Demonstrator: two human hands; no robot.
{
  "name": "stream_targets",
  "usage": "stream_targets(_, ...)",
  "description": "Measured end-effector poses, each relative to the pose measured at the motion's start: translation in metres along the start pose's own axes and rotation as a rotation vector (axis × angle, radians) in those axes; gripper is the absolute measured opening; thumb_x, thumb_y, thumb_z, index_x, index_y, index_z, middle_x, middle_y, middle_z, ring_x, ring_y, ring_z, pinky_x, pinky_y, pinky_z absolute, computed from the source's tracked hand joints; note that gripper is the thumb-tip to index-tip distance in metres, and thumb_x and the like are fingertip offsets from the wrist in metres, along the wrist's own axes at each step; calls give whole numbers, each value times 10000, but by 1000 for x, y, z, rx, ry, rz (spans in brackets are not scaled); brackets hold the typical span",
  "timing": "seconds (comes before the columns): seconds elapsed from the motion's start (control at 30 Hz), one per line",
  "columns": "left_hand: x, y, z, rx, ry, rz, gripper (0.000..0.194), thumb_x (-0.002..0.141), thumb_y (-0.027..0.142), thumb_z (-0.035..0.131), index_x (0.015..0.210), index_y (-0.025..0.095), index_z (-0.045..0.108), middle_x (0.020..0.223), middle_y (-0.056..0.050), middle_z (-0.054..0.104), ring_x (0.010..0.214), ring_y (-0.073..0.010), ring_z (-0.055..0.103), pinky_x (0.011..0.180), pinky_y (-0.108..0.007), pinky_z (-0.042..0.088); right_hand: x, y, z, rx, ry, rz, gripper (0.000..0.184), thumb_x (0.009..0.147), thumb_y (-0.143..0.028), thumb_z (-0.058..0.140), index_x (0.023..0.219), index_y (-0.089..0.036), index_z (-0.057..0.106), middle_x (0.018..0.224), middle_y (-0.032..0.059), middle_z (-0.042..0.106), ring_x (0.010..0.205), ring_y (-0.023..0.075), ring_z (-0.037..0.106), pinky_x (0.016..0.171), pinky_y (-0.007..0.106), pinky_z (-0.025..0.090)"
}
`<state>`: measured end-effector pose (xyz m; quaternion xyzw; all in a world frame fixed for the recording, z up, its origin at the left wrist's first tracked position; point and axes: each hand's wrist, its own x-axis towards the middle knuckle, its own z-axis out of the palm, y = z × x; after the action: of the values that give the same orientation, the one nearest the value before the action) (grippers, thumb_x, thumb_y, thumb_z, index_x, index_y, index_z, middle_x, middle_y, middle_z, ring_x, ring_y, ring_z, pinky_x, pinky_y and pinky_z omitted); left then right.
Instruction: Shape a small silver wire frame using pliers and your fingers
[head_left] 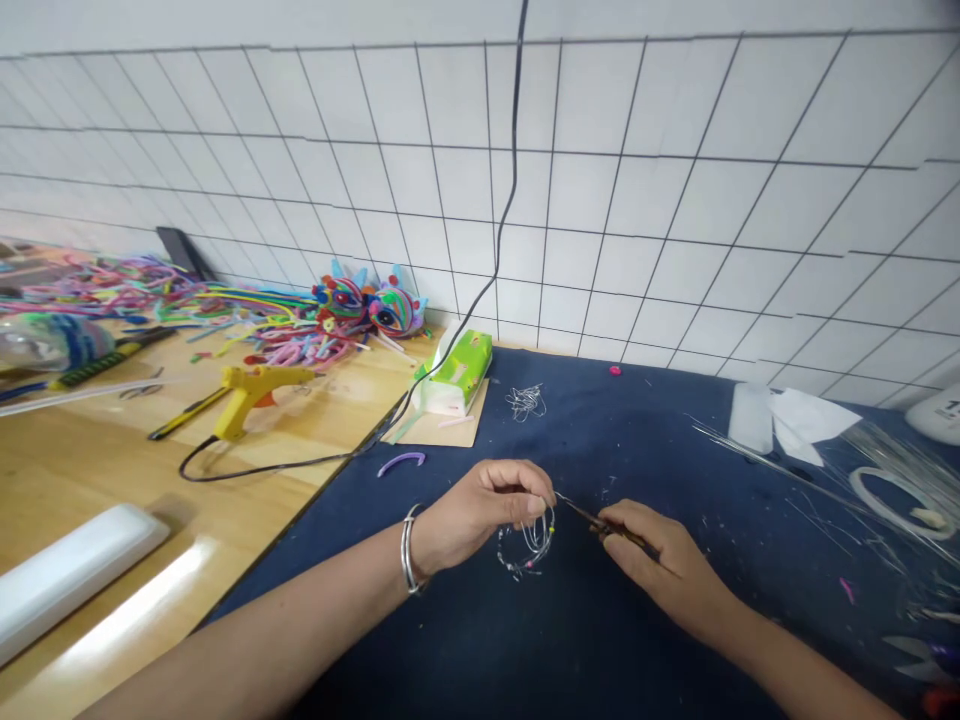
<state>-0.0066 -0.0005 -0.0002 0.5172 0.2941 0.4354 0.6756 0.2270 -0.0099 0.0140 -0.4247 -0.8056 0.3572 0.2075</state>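
Observation:
Over the dark blue cloth, my left hand (499, 500) pinches a ring of thin silvery wire (536, 545) between thumb and fingers. Small yellow and pink beads or bits dot this ring, and short wire ends stick out along its lower edge. My right hand (667, 560) is closed round a slim, dark brown pair of pliers (600, 524), mostly hidden in the palm. Its jaws point left, at a short wire end that leaves the ring by my left fingertips. Whether the jaws grip that wire is too small to tell.
A tangle of wire (526, 402) and a green tissue pack (465, 372) lie beyond my hands. Left are a yellow glue gun (251, 395), its black cord, and colourful pipe cleaners (300, 340). Loose wires (892, 470) and scissors (915, 660) lie at right.

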Motion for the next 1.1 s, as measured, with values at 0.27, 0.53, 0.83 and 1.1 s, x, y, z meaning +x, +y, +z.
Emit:
stream_targets(0.27, -1, -2, 7, -58, 52, -25, 119, 706, 208, 678, 749, 105, 636, 772, -22, 543, 591, -60, 443, 563, -195, 366, -4, 7, 11, -136, 200, -127, 177, 858, -297, 448, 975, -205, 543, 877, 42, 563, 772, 147, 534, 711, 271, 444)
stream_targets(0.53, 0, -1, 9, -63, 66, -44, 131, 693, 212, 693, 750, 106, 640, 760, -20, 551, 603, -65, 458, 573, -194, 373, -5, 8, 14, -169, 225, -148, 167, 868, -299, 438, 954, -203, 546, 779, 30, 543, 663, 132, 510, 624, 255, 444)
stream_targets(0.83, 0, -1, 5, 182, 79, -18, 175, 741, 263, 646, 831, 113, 630, 826, -45, 592, 637, -82, 498, 595, -216, 411, -5, 14, 10, -234, 296, -154, 178, 869, -308, 435, 953, -198, 546, 764, 29, 546, 662, 134, 522, 632, 253, 446)
stream_targets(1.1, 0, 4, 4, 693, 41, 169, 111, 802, 199, 555, 834, 132, 637, 855, -52, 586, 755, -122, 556, 718, -267, 455, -5, 15, 9, -264, 272, -170, 186, 870, -300, 424, 947, -195, 557, 735, 20, 537, 644, 124, 512, 624, 255, 437)
